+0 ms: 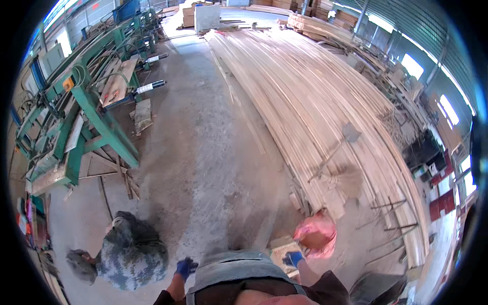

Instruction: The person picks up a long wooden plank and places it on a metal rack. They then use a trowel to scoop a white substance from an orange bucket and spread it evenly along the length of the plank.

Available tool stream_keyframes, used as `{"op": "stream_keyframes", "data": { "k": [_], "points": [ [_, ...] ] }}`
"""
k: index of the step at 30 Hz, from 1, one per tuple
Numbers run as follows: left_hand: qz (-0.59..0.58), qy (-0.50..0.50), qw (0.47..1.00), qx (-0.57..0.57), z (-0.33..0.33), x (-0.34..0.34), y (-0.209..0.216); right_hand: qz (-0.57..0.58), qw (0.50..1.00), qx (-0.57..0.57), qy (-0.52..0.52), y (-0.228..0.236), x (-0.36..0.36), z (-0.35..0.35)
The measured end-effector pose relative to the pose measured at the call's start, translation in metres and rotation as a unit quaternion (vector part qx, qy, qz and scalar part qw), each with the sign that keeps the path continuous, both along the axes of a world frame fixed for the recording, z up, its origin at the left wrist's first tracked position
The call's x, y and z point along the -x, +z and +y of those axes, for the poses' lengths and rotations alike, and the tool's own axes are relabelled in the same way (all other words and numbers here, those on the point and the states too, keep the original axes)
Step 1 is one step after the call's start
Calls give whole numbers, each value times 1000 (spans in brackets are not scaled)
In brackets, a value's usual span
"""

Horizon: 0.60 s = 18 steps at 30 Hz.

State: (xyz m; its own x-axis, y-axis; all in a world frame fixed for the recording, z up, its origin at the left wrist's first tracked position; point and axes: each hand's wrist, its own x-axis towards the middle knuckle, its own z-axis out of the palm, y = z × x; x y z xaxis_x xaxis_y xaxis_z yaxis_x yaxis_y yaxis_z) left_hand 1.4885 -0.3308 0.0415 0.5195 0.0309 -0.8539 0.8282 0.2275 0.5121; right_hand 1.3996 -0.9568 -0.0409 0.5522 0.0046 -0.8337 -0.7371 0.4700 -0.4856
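Can't tell any grip by left fingers (191,265) or right fingers (288,259), with pale wood piece (279,250) just beside the right ones, probably stiff, fairly light, best taken by opposite edges.

Hands (293,259) blue; sack (328,244) pinkish red; machine frame (105,124) green; planks (305,101) pale tan; cloth (129,264) blue-grey camouflage.

A passable lane runs up the floor (203,173) between the green machine (104,121) and the boards (305,101) toward its right edge; camouflage cloth (133,264) stands beyond the left hand (186,267), a pink sack (328,238) beside the right hand (293,258).
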Motion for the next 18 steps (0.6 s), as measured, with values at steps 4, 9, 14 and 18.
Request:
{"op": "stream_keyframes", "data": {
  "k": [4, 9, 14, 18],
  "points": [
    [81, -7, 995, -49, 0, -13, -21, -12, 999, 41, -13, 71, -255, 6],
    [-164, -555, 756, -306, -25, -152, -55, -58, 992, 65, 88, 92, -442, 22],
    [27, 80, 994, 64, -21, -466, -50, 53, 956, 146, 248, 57, -514, 29],
    [-158, 0, 987, -18, -41, -742, 3, 78, 933, 183, 301, 49, -612, 35]
  ]
}}
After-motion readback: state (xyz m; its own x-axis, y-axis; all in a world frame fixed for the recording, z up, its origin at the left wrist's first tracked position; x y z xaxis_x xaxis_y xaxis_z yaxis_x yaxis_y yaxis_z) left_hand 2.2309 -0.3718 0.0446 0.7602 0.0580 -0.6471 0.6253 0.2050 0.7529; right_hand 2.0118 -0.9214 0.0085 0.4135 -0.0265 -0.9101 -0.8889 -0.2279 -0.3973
